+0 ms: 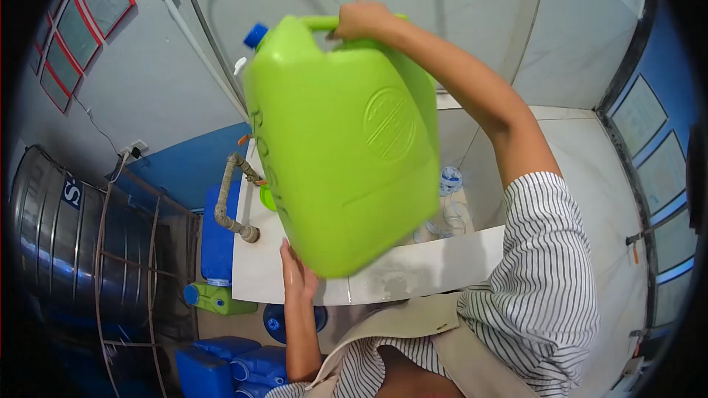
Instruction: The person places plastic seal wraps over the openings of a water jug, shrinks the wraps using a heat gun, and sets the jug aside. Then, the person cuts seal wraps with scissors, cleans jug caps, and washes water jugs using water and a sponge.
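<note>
A large bright green jerrycan (pixel 339 140) with a blue cap (pixel 256 35) is held up in front of me, tilted, above the white tiled counter. My right hand (pixel 363 21) is wrapped around its top handle. Close to the lower left corner of the jerrycan is my left hand (pixel 296 274), its visible fingers stretched upward. The jerrycan hides part of that hand, so I cannot tell how firmly it touches. Raised lettering runs down the container's side, and a round emblem is moulded on its broad face.
A tiled basin behind the jerrycan holds a small container (pixel 450 180) and tangled clear strands. A bent pipe (pixel 225 206) rises from the counter's left end. Below are blue jugs (pixel 221 368) and another green jerrycan (pixel 220 299). A steel tank (pixel 66 243) stands left behind a metal frame.
</note>
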### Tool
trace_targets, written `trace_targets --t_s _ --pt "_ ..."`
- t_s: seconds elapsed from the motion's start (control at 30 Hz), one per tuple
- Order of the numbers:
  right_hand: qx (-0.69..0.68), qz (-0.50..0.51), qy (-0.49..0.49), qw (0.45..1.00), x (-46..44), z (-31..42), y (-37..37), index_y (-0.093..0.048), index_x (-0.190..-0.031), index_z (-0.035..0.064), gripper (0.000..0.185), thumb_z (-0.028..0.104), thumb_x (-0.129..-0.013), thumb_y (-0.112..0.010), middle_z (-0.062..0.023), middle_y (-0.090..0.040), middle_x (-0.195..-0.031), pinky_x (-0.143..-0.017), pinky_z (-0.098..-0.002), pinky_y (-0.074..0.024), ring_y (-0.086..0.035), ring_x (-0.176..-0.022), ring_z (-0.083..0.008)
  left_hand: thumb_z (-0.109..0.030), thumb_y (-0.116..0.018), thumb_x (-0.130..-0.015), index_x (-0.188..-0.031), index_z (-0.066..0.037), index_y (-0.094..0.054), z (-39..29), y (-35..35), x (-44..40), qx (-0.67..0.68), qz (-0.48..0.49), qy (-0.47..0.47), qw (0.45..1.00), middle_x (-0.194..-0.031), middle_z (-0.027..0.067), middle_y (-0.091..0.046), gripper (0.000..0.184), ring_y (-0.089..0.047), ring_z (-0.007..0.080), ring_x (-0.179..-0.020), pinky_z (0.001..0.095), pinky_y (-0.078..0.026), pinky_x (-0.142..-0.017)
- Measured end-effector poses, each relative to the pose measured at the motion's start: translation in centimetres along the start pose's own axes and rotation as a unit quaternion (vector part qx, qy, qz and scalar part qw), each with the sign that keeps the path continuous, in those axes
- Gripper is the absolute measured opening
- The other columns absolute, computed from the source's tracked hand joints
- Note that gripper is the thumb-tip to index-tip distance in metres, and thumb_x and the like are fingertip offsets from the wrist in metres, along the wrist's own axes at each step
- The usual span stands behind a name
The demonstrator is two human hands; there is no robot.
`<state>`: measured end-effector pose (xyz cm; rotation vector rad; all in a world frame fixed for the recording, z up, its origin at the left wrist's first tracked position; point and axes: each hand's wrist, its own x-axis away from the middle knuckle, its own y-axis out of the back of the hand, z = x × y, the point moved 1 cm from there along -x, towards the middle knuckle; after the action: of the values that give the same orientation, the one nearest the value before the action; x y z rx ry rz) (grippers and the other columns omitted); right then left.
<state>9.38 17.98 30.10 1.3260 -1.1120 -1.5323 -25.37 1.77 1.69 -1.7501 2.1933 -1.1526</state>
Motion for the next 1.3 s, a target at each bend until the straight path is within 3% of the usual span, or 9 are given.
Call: trace_targets --t_s 0.07,0.13,0.23,0.4,0.5,0.6,0.7,0.87,1.3 --pt "-0.031 -0.034 0.003 0.999 1.2 2.2 1.9 -0.066 -0.094 0.0056 0.056 0.055 -0.068 -0.064 -0.0148 -0.065 -0.091 -0.073 -0.0395 -0.0486 -0.062 -0.085 -0.0289 -0.048 -0.037 -0.092 -0.13 -0.005 -0.038 -2.3 1.6 2.1 -0.03 -0.142 -0.037 0.989 -0.128 0.0122 -0.046 0.058 -0.048 0.0244 -0.114 0.0373 -0.042 -0.093" --pt "-0.093 -0.064 -0.019 0.993 1.6 2.9 4.8 -0.067 -0.093 0.0057 0.058 0.057 -0.067 -0.064 -0.013 -0.066 -0.09 -0.073 -0.0391 -0.0486 -0.062 -0.084 -0.0288 -0.051 -0.032 -0.091 -0.132 -0.006 -0.036 -10.2 -1.1 5.6 -0.028 0.094 -0.087 0.991 -0.133 0.011 -0.042 0.061 -0.046 0.0248 -0.117 0.0388 -0.042 -0.094" --pt "-0.129 -0.074 -0.031 0.988 -1.8 1.5 5.6 -0.067 -0.095 0.0071 0.062 0.06 -0.065 -0.064 -0.0102 -0.066 -0.092 -0.074 -0.0382 -0.0486 -0.062 -0.088 -0.0282 -0.054 -0.036 -0.089 -0.131 -0.004 -0.037 -8.7 -1.8 2.1 -0.078 -0.034 -0.194 0.977 -0.131 0.0113 -0.043 0.065 -0.048 0.0238 -0.113 0.0378 -0.043 -0.092" --pt "-0.093 -0.023 0.008 0.995 -1.4 -1.8 -2.3 -0.067 -0.085 0.0022 0.059 0.057 -0.064 -0.065 -0.012 -0.066 -0.081 -0.067 -0.0385 -0.0479 -0.062 -0.074 -0.0271 -0.053 -0.037 -0.089 -0.131 -0.002 -0.035 -1.2 0.8 -0.3 0.04 -0.006 -0.012 0.999 -0.13 0.0132 -0.043 0.065 -0.045 0.023 -0.116 0.0363 -0.04 -0.095" --pt "-0.252 0.028 -0.061 0.965 1.5 -8.1 -6.6 -0.067 -0.084 0.0034 0.053 0.052 -0.061 -0.067 -0.0131 -0.065 -0.077 -0.067 -0.0361 -0.0473 -0.061 -0.07 -0.0258 -0.054 -0.033 -0.089 -0.134 0.0 -0.028 -7.9 -3.0 3.5 0.003 -0.014 -0.124 0.992 -0.128 0.0185 -0.044 0.07 -0.05 0.0273 -0.113 0.0348 -0.042 -0.093" --pt "-0.463 -0.218 -0.01 0.859 4.6 -18.3 -17.5 -0.059 -0.106 0.0004 0.038 0.031 -0.086 -0.047 -0.0163 -0.063 -0.102 -0.07 -0.0358 -0.0499 -0.06 -0.091 -0.0252 -0.054 -0.033 -0.089 -0.134 0.001 -0.031 -12.4 -7.5 4.0 -0.145 0.013 -0.248 0.958 -0.125 0.0201 -0.047 0.071 -0.049 0.0264 -0.114 0.0354 -0.037 -0.098" --pt "-0.702 -0.165 -0.141 0.678 13.5 -22.6 -22.8 -0.059 -0.106 0.0005 0.038 0.031 -0.086 -0.047 -0.0162 -0.063 -0.102 -0.07 -0.0357 -0.05 -0.06 -0.091 -0.0251 -0.045 -0.028 -0.092 -0.136 -0.001 -0.029 -14.0 -14.6 2.3 -0.285 0.092 -0.369 0.88 -0.111 0.0183 -0.057 0.062 -0.057 0.0226 -0.102 0.0312 -0.042 -0.091" --pt "-0.846 -0.176 -0.241 0.442 24.5 -20.6 -31.1 -0.059 -0.106 0.0007 0.038 0.031 -0.086 -0.047 -0.0161 -0.062 -0.102 -0.07 -0.0357 -0.05 -0.06 -0.092 -0.025 -0.043 -0.032 -0.094 -0.135 0.0 -0.031 -12.9 -26.7 -2.6 -0.301 0.353 -0.296 0.835 -0.122 0.0186 -0.05 0.059 -0.046 0.0249 -0.116 0.0362 -0.033 -0.1" --pt "-0.893 -0.174 -0.252 0.33 26.8 -16.2 -32.7 -0.058 -0.108 0.0012 0.038 0.031 -0.087 -0.047 -0.0157 -0.062 -0.104 -0.071 -0.0357 -0.0502 -0.06 -0.093 -0.0249 -0.035 -0.031 -0.096 -0.123 0.003 -0.043 -15.6 -25.1 -6.0 -0.259 0.233 -0.314 0.883 -0.12 0.0195 -0.053 0.049 -0.05 0.0262 -0.112 0.0356 -0.039 -0.097"
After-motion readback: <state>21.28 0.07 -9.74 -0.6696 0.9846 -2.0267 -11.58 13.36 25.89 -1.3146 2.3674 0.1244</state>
